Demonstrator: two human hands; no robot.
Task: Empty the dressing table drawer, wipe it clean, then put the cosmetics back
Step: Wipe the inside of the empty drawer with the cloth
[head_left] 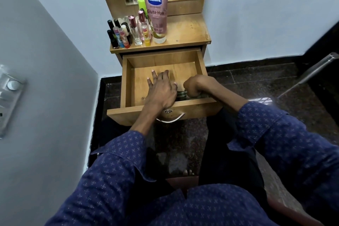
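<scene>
Reaching into the open drawer point(128, 79), my left hand point(161, 90) lies spread flat while my right hand point(194, 86) grips a greenish cloth point(182, 95) between them.

The wooden worktop point(185, 32) of the dressing table carries a cluster of cosmetics on its left part: a tall pink Vaseline tube point(157, 5) standing on its cap, 2 clear perfume bottles point(135, 30), dark nail polish bottles point(112, 37), and colourful lip balm sticks point(122, 37). Its right part is bare wood.
</scene>
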